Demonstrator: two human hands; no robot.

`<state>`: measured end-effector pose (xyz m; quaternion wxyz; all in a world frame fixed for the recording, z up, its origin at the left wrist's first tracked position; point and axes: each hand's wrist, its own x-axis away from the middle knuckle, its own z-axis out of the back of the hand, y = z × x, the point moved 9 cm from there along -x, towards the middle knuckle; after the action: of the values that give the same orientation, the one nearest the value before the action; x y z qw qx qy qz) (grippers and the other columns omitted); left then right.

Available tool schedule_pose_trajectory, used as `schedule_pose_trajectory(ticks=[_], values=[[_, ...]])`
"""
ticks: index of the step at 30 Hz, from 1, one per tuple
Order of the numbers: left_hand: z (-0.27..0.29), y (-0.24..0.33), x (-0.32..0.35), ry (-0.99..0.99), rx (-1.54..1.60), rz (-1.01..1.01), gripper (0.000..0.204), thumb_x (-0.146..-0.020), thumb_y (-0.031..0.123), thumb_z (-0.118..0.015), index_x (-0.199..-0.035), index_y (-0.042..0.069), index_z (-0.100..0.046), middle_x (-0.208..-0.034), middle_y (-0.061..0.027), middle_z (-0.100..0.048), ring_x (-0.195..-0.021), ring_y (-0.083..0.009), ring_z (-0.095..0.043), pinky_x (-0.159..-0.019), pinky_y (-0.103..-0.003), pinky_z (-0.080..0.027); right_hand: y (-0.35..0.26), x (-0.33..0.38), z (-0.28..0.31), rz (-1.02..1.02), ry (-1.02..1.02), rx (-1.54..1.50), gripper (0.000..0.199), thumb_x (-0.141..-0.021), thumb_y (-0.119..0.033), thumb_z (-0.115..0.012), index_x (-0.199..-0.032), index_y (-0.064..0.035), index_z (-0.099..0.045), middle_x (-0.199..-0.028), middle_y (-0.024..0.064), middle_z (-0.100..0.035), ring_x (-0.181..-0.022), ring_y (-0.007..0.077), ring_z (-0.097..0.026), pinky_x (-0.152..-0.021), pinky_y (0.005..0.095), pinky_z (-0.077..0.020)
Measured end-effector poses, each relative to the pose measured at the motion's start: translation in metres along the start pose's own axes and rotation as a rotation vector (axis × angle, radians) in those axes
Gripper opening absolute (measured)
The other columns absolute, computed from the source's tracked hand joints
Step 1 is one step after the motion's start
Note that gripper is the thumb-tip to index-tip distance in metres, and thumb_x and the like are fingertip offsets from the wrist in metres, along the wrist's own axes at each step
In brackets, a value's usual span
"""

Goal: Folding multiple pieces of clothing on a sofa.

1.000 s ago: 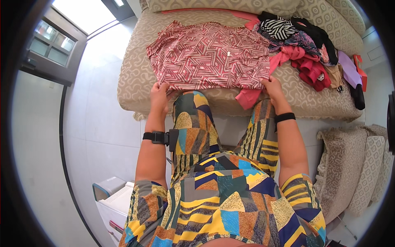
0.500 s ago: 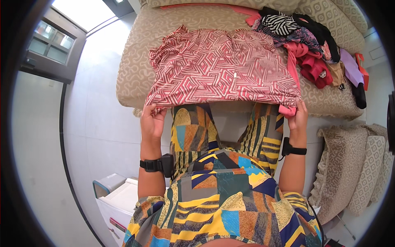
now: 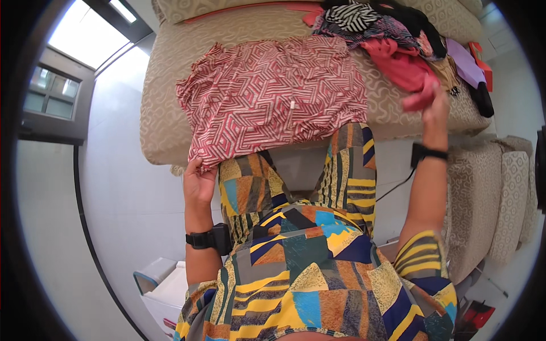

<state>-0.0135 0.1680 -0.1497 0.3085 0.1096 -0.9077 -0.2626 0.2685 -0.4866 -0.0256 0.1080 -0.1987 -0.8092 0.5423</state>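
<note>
In the head view, the left hand (image 3: pixel 198 183) is clamped on the near left corner of the red patterned blouse (image 3: pixel 273 102) spread on the beige sofa (image 3: pixel 165 108), while the right hand (image 3: pixel 437 108) pinches a pink cloth (image 3: pixel 410 73) at the far right clothes pile (image 3: pixel 392 25).

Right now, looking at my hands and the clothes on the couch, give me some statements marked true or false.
1. The left hand holds a corner of the red patterned garment. True.
2. The garment is folded into a small square. False: it lies spread out on the beige couch.
3. The right hand touches the pink cloth by the clothes pile. True.
4. Both wrists are bare. False: each wears a black band.
</note>
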Motion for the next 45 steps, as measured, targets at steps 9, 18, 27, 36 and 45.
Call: schedule_pose_trajectory(ticks=[9, 18, 27, 36, 45], values=[[0.005, 0.003, 0.02, 0.007, -0.003, -0.07, 0.037, -0.091, 0.008, -0.061, -0.125, -0.003, -0.051, -0.119, -0.0145, -0.062, -0.107, -0.0269, -0.062, -0.092, -0.041, -0.054, 0.007, 0.049, -0.092, 0.214, -0.277, 0.818, 0.043, -0.09, -0.023, -0.064, -0.126, -0.0008, -0.052, -0.118, 0.0094, -0.058, -0.107, 0.0198, -0.056, -0.093, 0.0336, -0.0443], [-0.015, 0.004, 0.021, 0.013, -0.043, -0.006, 0.033, -0.093, 0.009, -0.059, -0.124, -0.001, -0.052, -0.118, -0.0132, -0.063, -0.105, -0.0248, -0.063, -0.091, -0.038, -0.054, 0.114, 0.185, -0.105, 0.188, -0.483, 1.296, 0.059, -0.085, -0.036, -0.067, -0.122, 0.0079, -0.056, -0.116, 0.0262, -0.06, -0.112, 0.0393, -0.055, -0.098, 0.043, -0.0426], [-0.009, 0.009, 0.02, -0.015, -0.023, -0.041, 0.033, -0.092, 0.009, -0.06, -0.122, -0.004, -0.052, -0.115, -0.0144, -0.063, -0.102, -0.0248, -0.065, -0.088, -0.037, -0.057, 0.153, 0.155, -0.111, -0.129, -0.564, 1.208, 0.045, -0.079, -0.027, -0.072, -0.109, 0.0058, -0.062, -0.088, 0.0132, -0.067, -0.081, 0.0209, -0.065, -0.073, 0.0316, -0.0496], [-0.028, 0.026, 0.039, -0.043, -0.035, -0.087, 0.036, -0.09, 0.004, -0.058, -0.124, -0.005, -0.05, -0.117, -0.0149, -0.063, -0.102, -0.0241, -0.066, -0.087, -0.036, -0.057, 0.109, 0.165, -0.103, -0.561, -0.53, -0.114, 0.025, -0.097, -0.018, -0.052, -0.116, -0.0025, -0.059, -0.11, 0.01, -0.067, -0.1, 0.0239, -0.064, -0.086, 0.0371, -0.0517], [-0.074, 0.05, 0.093, -0.225, -0.198, -0.133, 0.041, -0.091, 0.006, -0.054, -0.128, -0.008, -0.046, -0.124, -0.0186, -0.059, -0.112, -0.0277, -0.061, -0.096, -0.041, -0.052, -0.022, 0.182, -0.079, -0.278, -0.297, -0.073, 0.018, -0.102, -0.019, -0.048, -0.108, -0.0049, -0.057, -0.102, 0.006, -0.064, -0.092, 0.016, -0.064, -0.082, 0.0314, -0.0538]])
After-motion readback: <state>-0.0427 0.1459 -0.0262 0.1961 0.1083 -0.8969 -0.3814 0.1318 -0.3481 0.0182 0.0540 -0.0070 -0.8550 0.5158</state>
